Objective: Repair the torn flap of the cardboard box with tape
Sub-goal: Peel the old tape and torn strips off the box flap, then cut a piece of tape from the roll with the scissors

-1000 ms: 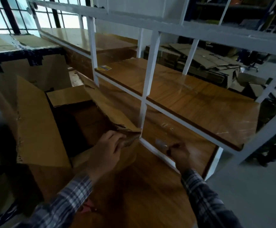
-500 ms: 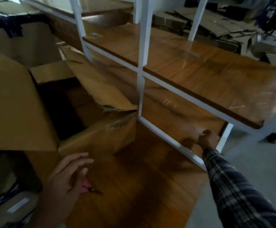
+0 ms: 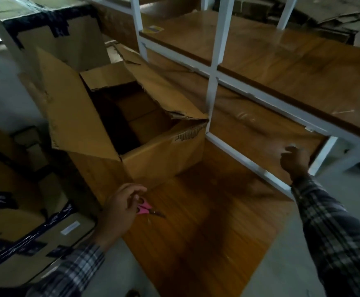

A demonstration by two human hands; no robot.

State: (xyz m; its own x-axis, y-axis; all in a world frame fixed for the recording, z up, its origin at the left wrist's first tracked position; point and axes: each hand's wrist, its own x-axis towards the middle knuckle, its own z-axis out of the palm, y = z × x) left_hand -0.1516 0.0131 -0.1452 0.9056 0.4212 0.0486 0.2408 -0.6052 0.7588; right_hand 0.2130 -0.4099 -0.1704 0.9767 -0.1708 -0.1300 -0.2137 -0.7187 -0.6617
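Note:
An open cardboard box (image 3: pixel 164 155) stands on the wooden table (image 3: pixel 207 232). Its right flap (image 3: pixel 164 93) is torn along a ragged edge near the box's front corner and lies loosely over the opening. My left hand (image 3: pixel 119 209) is at the table's near left edge, its fingers curled over the handles of pink scissors (image 3: pixel 143 209) that lie on the wood. My right hand (image 3: pixel 294 161) reaches to the far right end of the lower shelf (image 3: pixel 260 133), fingers curled. Whether it holds anything is hidden. No tape roll shows.
A white metal frame (image 3: pixel 212 88) with wooden shelves (image 3: pixel 282 67) rises right behind the box. Taped cartons (image 3: pixel 25 232) are stacked at the left, another carton (image 3: pixel 67 43) behind the box. Flattened cardboard (image 3: pixel 324 16) lies at the back right. Grey floor (image 3: pixel 303 243) is to the right.
My left hand let go of the torn flap, dropped to the table's edge and closed onto the scissors. My right hand slid right along the lower shelf. The view tilted down.

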